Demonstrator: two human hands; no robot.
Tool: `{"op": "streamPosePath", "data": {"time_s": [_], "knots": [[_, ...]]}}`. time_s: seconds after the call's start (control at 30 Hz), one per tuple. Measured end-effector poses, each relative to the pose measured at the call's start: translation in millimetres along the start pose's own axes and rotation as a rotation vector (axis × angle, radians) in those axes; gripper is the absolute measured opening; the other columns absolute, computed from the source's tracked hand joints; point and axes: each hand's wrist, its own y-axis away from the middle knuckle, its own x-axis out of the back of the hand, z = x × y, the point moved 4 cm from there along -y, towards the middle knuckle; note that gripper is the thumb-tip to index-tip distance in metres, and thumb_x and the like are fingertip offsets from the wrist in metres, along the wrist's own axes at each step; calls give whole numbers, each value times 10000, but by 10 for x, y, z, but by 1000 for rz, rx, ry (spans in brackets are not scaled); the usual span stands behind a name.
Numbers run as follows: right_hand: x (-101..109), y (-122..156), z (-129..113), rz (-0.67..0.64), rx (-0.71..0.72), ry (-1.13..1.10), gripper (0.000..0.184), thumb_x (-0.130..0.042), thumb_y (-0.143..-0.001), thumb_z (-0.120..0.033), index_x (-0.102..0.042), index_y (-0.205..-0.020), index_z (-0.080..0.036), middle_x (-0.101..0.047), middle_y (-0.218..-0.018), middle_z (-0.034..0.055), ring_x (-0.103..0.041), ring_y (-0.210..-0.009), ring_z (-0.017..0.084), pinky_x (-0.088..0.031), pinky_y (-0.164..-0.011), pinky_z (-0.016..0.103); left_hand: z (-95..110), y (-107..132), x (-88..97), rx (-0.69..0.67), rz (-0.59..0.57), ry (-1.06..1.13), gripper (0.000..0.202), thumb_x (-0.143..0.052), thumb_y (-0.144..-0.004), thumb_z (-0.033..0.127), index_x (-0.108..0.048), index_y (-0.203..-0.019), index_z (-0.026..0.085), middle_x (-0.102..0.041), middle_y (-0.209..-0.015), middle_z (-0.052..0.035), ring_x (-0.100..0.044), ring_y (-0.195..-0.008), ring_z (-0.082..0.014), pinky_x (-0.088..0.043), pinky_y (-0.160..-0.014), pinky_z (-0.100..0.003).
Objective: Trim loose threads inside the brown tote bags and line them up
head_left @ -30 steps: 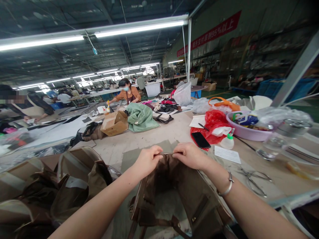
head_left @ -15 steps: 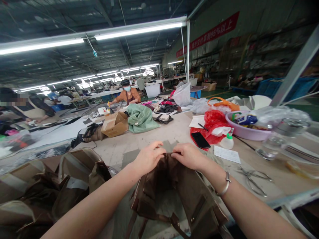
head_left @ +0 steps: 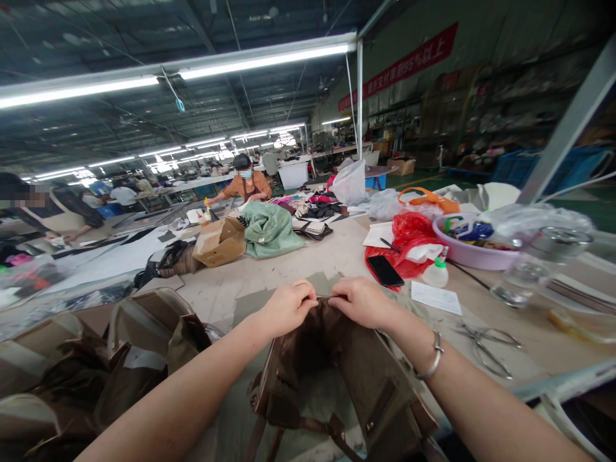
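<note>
The brown bag gapes open at six o'clock. The left hand and right hand each pinch its rim at the bag's twelve o'clock, both grips narrow. Uneven pulling there could make the thin rim slip loose or crease.

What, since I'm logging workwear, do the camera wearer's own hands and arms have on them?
The left hand and right hand wear no gloves, and no sleeves show on either forearm. A slim, rounded, silver-coloured bangle circles the right wrist; the left wrist carries nothing visible.
</note>
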Motion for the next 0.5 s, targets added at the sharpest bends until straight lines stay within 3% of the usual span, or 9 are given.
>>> {"op": "streamPosePath", "data": {"time_s": [0.27,0.5], "knots": [[-19,4,43,2,-27,22,221,-517,-837,-311,-620,-676,-199,-625,-695,9,-524,-667,133,-320,-606,251,-6,-27,-33,128,45,-2,87,-518,-810,175,-573,-742,177,-617,-770,-12,-575,-750,-149,-431,-690,-247],[-18,0,70,-10,-26,34,209,-520,-837,-308,-624,-693,-198,-630,-698,10,-527,-672,135,-319,-605,251,53,-48,-19,40,62,105,116,-580,-771,147,-630,-861,198,-637,-892,-6,-585,-841,-140,-449,-783,-244]]}}
